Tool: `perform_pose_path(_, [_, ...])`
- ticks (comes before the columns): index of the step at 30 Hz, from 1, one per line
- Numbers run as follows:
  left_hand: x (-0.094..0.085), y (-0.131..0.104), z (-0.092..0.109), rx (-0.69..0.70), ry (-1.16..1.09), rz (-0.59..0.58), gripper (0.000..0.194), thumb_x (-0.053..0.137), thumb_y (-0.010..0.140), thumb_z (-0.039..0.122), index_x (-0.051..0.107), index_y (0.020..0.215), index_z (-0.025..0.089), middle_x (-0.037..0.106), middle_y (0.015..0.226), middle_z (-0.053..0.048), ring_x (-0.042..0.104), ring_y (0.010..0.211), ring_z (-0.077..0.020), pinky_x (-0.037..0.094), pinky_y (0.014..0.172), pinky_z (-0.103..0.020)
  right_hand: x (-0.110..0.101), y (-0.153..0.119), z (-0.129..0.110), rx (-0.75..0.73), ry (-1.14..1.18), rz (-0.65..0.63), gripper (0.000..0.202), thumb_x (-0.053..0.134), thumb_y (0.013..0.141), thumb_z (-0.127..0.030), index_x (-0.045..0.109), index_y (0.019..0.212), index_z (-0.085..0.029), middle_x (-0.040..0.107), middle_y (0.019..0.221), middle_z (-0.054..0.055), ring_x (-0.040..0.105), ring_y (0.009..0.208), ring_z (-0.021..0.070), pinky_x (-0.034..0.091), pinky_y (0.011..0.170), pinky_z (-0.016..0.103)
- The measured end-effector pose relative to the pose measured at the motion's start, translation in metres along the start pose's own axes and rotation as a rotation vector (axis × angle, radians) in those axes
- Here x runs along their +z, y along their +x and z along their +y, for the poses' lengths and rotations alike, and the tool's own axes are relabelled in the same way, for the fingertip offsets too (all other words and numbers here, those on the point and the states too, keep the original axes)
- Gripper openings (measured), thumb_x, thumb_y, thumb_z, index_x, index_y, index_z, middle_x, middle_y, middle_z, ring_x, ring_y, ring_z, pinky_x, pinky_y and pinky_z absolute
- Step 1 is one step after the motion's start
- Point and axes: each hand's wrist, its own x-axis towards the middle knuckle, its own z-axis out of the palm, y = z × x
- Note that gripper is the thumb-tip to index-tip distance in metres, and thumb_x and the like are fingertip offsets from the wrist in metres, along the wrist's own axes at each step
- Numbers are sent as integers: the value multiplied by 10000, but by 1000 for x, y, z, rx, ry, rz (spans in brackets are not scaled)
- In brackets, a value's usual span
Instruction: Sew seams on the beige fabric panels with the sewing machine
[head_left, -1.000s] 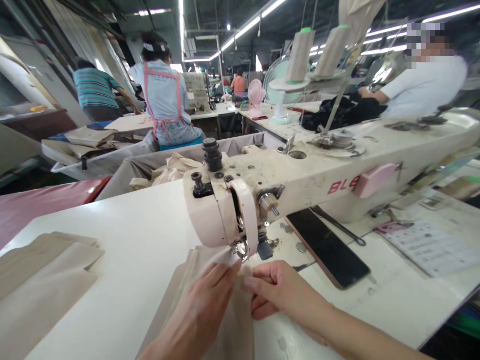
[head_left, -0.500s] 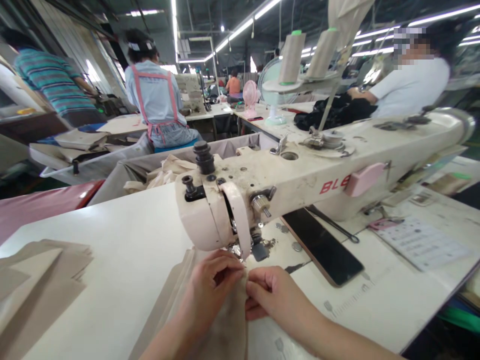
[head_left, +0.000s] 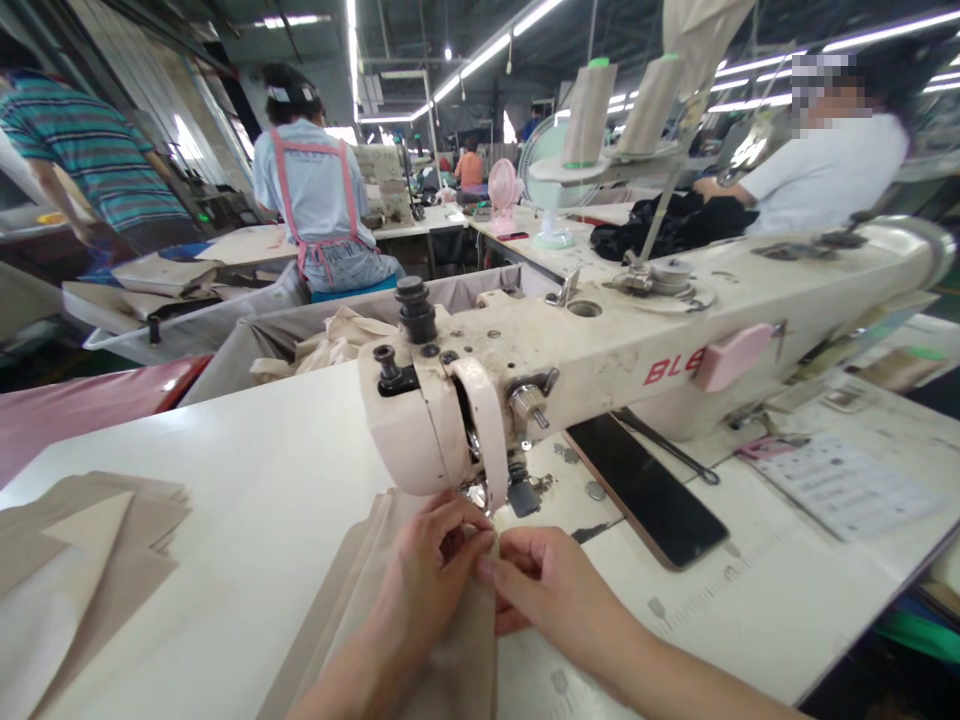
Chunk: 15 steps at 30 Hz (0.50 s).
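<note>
Both hands are now pinching the beige fabric piece (head_left: 420, 640), the left hand (head_left: 435, 560), no longer flat, and the right hand (head_left: 544, 585) meeting fingertip to fingertip at its edge, just before the sewing machine (head_left: 570, 370) head, suggesting alignment under way.

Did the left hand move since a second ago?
Yes. The left hand lay flat on the cloth then; now its fingers are curled up, pinching the cloth edge just below the sewing machine head, against the right hand.
</note>
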Motion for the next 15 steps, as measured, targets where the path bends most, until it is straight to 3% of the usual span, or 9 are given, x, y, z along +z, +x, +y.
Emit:
perform_pose_path(2, [-4, 2, -2, -6, 5, -18, 134, 547, 828, 248, 644, 895, 185, 538, 726, 10, 487, 618, -124, 366, 571, -219, 1, 0, 1, -14, 1, 8, 254, 683, 718, -373, 567, 661, -154, 579, 584, -29, 624, 548, 156, 573, 582, 305])
perform_pose_path(5, [-18, 9, -3, -3, 7, -150, 166, 543, 833, 280, 659, 915, 194, 478, 622, 42, 446, 567, -112, 322, 528, -205, 2, 2, 1, -14, 18, 1, 312, 659, 737, -430, 544, 635, -158, 591, 595, -20, 641, 566, 162, 579, 609, 317])
perform_pose_path(8, [-29, 15, -3, -21, 2, -252, 132, 560, 800, 256, 658, 860, 190, 504, 609, 47, 470, 568, -105, 329, 518, -187, 2, 3, 1, 6, 36, -17, 347, 662, 717, -477, 545, 665, -155, 634, 641, 11, 679, 614, 204, 586, 631, 356])
perform_pose_path(12, [-31, 15, -2, -117, 11, -244, 112, 535, 799, 258, 551, 713, 187, 475, 518, 68, 458, 426, -86, 330, 421, -170, 5, 2, 5, -14, 21, 17, 286, 654, 734, -400, 537, 855, -168, 644, 636, -9, 666, 551, 191, 567, 528, 313])
perform_pose_path(15, [-26, 13, 0, -202, 45, -183, 158, 514, 794, 255, 505, 648, 194, 461, 442, 75, 448, 338, -87, 303, 358, -168, 10, -3, 12, -83, -55, 77, 398, 660, 709, -244, 496, 1069, -203, 601, 600, -67, 627, 506, 167, 537, 479, 268])
